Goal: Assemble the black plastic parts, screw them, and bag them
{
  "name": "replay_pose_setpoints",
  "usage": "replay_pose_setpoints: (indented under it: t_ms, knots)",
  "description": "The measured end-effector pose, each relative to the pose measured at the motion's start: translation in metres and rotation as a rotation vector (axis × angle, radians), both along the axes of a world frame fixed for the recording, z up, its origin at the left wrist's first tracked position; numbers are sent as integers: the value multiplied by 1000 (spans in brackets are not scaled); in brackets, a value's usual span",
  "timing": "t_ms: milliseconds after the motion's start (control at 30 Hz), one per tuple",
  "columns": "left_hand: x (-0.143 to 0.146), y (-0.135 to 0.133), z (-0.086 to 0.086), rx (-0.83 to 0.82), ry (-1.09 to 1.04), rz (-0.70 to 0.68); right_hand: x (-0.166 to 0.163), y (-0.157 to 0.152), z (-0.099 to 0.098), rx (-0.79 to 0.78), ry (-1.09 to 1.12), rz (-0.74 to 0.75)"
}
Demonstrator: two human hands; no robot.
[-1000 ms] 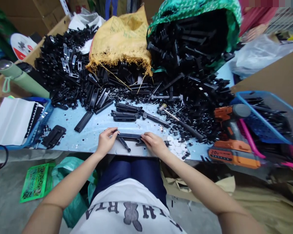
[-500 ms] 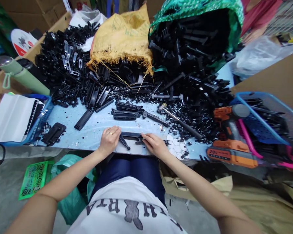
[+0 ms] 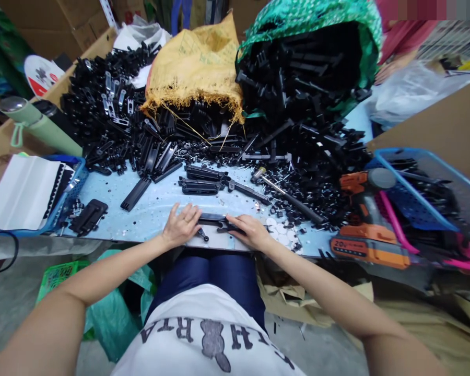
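A long black plastic bar (image 3: pixel 214 218) with a hinged arm lies at the near edge of the pale blue table (image 3: pixel 156 201). My left hand (image 3: pixel 182 225) lies flat over its left end, fingers stretched out and pressing down. My right hand (image 3: pixel 249 230) holds the bar's right end, fingers closed on it. More finished black bars (image 3: pixel 203 180) lie just beyond, with small white discs (image 3: pixel 284 235) to the right of my right hand.
Heaps of black plastic parts (image 3: pixel 113 120) spill from a yellow sack (image 3: pixel 196 65) and a green mesh sack (image 3: pixel 309 57). An orange cordless drill (image 3: pixel 366 219) lies at the right by a blue basket (image 3: pixel 419 193). Another blue basket (image 3: pixel 68 190) holds white sheets at the left.
My left hand has slid right over the bar's left end and flattened, from a pinch to spread fingers. My right hand stays on the right end.
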State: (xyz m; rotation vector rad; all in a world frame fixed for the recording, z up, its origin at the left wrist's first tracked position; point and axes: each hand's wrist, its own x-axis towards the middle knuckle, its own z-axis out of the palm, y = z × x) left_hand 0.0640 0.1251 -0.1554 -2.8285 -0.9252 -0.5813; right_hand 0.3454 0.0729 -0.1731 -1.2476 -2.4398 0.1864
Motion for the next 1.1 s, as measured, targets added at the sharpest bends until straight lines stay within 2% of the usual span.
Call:
replay_pose_setpoints:
  t_ms: [100, 133, 233, 267, 333, 433, 500, 533, 567, 600, 633, 700, 733, 767, 833, 933, 1033, 1100]
  knots:
    - [26, 3, 1, -76, 151, -171, 6, 1, 4, 20, -158, -45]
    - [36, 7, 1, -102, 193, -171, 8, 2, 6, 40, -203, -94]
    - [58, 19, 4, -180, 226, -38, 14, 6, 13, 81, -243, -231]
    - [60, 21, 7, -207, 206, -4, 15, 6, 19, 81, -225, -227]
    - [57, 18, 20, -259, 111, -12, 14, 1, 40, 58, -144, -123]
    - [42, -12, 52, -367, -187, -218, -1, -19, 84, -53, 120, 180]
    - [34, -42, 74, -550, -444, -388, -22, -33, 106, -155, 400, 395]
    - [34, -57, 83, -625, -564, -431, -34, -38, 111, -183, 561, 484]
    - [35, -69, 89, -653, -688, -461, -47, -41, 110, -164, 732, 511]
    - [37, -78, 91, -639, -813, -445, -60, -40, 105, -115, 894, 461]
    - [41, -84, 91, -596, -911, -396, -74, -38, 96, -57, 1030, 332]
    - [48, -87, 83, -482, -1001, -273, -101, -26, 70, 4, 1177, -52]
    - [52, -86, 76, -420, -1005, -229, -113, -18, 57, -30, 1186, -189]
    - [54, -83, 70, -366, -993, -202, -124, -11, 46, -79, 1180, -261]
    - [54, -73, 57, -260, -966, -188, -140, 4, 30, -153, 1151, -267]
    - [44, -54, 41, -64, -814, -174, -136, 30, 27, -82, 1006, -218]
    - [32, -26, 23, 16, -441, -90, -97, 81, 36, 30, 585, -164]
    - [29, -4, 11, -34, -157, 7, -63, 131, 43, 110, 340, -304]
